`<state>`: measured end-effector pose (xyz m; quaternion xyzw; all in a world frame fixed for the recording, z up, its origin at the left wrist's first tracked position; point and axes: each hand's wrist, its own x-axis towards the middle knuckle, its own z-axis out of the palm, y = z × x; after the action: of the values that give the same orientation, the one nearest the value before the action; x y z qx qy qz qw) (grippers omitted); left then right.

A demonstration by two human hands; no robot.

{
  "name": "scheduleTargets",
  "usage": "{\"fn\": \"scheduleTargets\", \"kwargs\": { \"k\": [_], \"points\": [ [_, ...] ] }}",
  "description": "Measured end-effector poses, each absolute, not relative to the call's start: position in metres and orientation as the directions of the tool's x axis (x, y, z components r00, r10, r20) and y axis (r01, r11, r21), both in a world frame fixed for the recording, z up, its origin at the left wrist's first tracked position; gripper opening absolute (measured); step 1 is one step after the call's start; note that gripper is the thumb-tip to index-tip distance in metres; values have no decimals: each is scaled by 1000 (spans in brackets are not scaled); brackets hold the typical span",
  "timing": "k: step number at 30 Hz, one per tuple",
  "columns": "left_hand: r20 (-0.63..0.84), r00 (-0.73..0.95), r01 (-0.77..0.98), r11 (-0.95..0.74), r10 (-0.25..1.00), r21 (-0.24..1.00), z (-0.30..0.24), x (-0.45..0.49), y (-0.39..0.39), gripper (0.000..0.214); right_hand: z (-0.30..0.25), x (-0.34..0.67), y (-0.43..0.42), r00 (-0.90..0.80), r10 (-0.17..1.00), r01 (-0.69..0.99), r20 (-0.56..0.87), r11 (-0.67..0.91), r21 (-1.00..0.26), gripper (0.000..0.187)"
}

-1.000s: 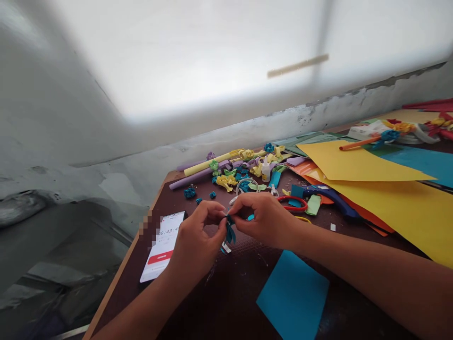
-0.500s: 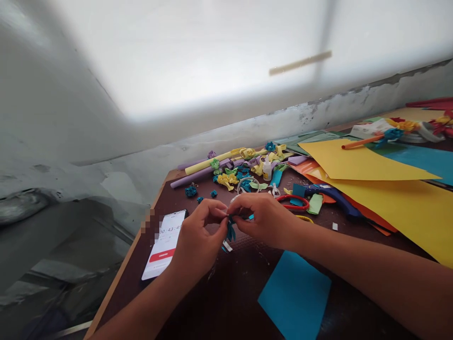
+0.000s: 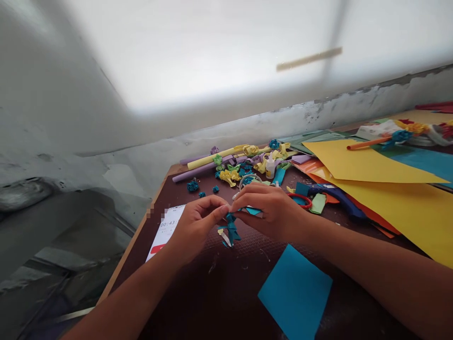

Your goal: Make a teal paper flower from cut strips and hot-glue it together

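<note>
Above the dark table, my left hand (image 3: 200, 219) pinches a small crumpled piece of blue paper (image 3: 231, 230) between thumb and fingertips. Its loose ends hang below the fingers. My right hand (image 3: 267, 208) meets it from the other side, fingertips closed at the top of the same piece; another bit of blue paper shows under its fingers. The exact contact point is hidden. Just below lie small white and blue scraps (image 3: 224, 237). A square sheet of blue paper (image 3: 295, 293) rests flat on the table in front of my right forearm.
A phone (image 3: 166, 229) lies partly behind my left hand. Rolled paper tubes (image 3: 203, 169), paper flowers (image 3: 228, 177), a glue bottle (image 3: 270, 167) and red-handled scissors (image 3: 305, 202) crowd the back. Yellow sheets (image 3: 371, 163) are stacked at right, beside a dark blue tool (image 3: 339, 200).
My right hand has turned flatter, its fingers stretched further over the blue paper. More of the paper's hanging ends now shows. My left hand has shifted slightly, covering more of the phone.
</note>
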<state>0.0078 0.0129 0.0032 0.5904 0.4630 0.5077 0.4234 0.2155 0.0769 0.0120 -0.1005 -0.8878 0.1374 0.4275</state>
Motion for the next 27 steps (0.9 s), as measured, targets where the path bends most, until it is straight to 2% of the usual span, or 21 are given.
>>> {"fn": "scheduleTargets", "kwargs": {
  "k": [3, 6, 10, 14, 17, 24, 26, 27],
  "points": [
    [247, 29, 178, -248, 969, 952, 7, 11, 12, 22, 11, 215, 77, -629, 222, 63, 745, 970, -235, 6],
    [265, 5, 163, -262, 964, 951, 8, 13, 10, 22, 12, 216, 76, -602, 137, 97, 787, 990, -98, 10],
    [218, -15, -33, -219, 976, 975, 7, 15, 9, 21, 17, 220, 68, -608, 21, 165, 794, 981, 100, 12],
    [201, -7, -169, -200, 979, 965, 7, 15, 8, 19, 24, 223, 57, -607, -43, 230, 794, 947, 227, 16],
    [258, -10, -144, -257, 966, 956, 8, 14, 9, 13, 25, 224, 56, -599, -47, 233, 799, 945, 230, 14],
    [363, -71, -107, -368, 929, 923, 4, 17, 8, 5, 19, 223, 62, -559, -10, 166, 829, 978, 124, 10],
    [384, -100, -94, -393, 918, 915, 2, 18, 8, 3, 16, 218, 60, -524, 21, 144, 852, 988, 64, 9],
    [407, -116, -77, -417, 906, 906, 1, 19, 8, 3, 14, 216, 59, -486, 64, 122, 872, 993, -5, 9]
  ]
}}
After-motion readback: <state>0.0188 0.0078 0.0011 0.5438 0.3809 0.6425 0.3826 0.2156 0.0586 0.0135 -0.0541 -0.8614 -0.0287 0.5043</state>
